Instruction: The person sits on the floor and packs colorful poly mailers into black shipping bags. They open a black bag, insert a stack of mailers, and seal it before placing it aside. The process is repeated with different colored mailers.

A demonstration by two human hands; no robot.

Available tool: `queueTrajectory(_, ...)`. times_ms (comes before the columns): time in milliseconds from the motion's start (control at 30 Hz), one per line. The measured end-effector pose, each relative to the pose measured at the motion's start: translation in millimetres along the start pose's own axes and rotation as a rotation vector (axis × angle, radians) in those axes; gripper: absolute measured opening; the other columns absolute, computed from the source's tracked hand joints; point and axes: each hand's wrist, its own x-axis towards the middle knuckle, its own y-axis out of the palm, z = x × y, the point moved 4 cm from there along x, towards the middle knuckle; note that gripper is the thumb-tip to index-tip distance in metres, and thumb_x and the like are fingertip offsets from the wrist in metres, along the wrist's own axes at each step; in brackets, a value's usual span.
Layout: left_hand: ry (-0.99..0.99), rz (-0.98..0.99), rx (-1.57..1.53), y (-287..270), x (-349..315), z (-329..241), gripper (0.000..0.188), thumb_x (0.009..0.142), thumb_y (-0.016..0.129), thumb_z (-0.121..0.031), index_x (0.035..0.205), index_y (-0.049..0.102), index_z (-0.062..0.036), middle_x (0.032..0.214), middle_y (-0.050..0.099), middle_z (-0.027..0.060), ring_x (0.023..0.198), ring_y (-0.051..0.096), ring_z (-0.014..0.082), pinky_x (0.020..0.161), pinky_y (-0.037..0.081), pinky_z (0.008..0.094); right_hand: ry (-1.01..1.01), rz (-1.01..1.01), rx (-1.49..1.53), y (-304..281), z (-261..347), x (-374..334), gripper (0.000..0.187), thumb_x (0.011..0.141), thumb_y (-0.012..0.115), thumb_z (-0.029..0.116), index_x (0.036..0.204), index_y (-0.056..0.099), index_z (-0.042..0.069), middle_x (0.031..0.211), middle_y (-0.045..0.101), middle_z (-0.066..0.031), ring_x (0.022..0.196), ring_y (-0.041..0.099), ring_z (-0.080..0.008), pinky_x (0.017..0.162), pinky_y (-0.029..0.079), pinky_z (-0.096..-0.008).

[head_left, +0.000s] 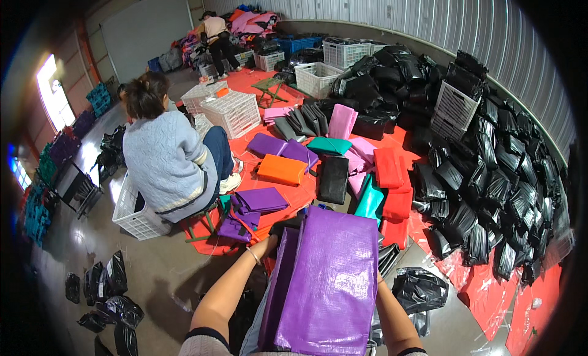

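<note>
A large purple folded tarp bundle (331,276) stands upright in front of me, with a second purple folded layer (279,288) along its left side. My arms reach forward on either side of it. My left hand (264,248) is at the far left edge of the bundle, its fingers hidden. The right forearm (395,316) runs up along the right side; the hand beyond it is covered by the bundle. Past my left hand lie more purple folded pieces (260,200). A black folded piece (333,179) and an orange one (282,170) lie farther ahead.
Red sheeting (294,200) covers the floor ahead, with red folded pieces (392,175) on it. A person in a light blue sweater (162,160) sits at left by a white crate (138,212). Black plastic packages (490,191) pile at right. Another person (215,34) stands far back.
</note>
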Motion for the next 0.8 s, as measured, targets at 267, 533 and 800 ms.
queueTrajectory(267, 0.444, -0.49, 0.591, 16, -91, -131, 0.031, 0.084, 0.052, -0.005, 0.112, 0.061, 0.0049, 0.102, 0.069, 0.0203, 0.091, 0.066, 0.0298, 0.082, 0.049, 0.0393, -0.117, -0.593, 0.071, -13, 68, -6, 0.03, 0.091, 0.044, 0.01, 0.111, 0.058, -0.007, 0.096, 0.063, -0.006, 0.083, 0.057, -0.013, 0.072, 0.048, -0.0271)
queueTrajectory(533, 0.628, -0.668, 0.528, 52, -93, -247, 0.016, 0.08, 0.053, -0.009, 0.087, 0.061, 0.0032, 0.073, 0.064, 0.0158, 0.07, 0.061, 0.0338, 0.062, 0.043, 0.0409, -0.14, -0.456, 0.397, -23, 134, 45, 0.021, 0.086, 0.046, 0.0, 0.099, 0.062, 0.001, 0.085, 0.062, -0.0056, 0.074, 0.059, -0.0135, 0.067, 0.048, -0.0263)
queueTrajectory(800, 0.536, -0.422, 0.054, 55, -77, -267, 0.027, 0.09, 0.061, -0.022, 0.078, 0.057, 0.0024, 0.065, 0.048, -0.0018, 0.063, 0.044, 0.0083, 0.058, 0.035, 0.0291, -0.375, -0.682, 0.089, 20, 175, 64, 0.015, 0.091, 0.055, 0.013, 0.091, 0.062, -0.001, 0.081, 0.058, -0.0018, 0.073, 0.049, -0.0092, 0.068, 0.043, -0.0239)
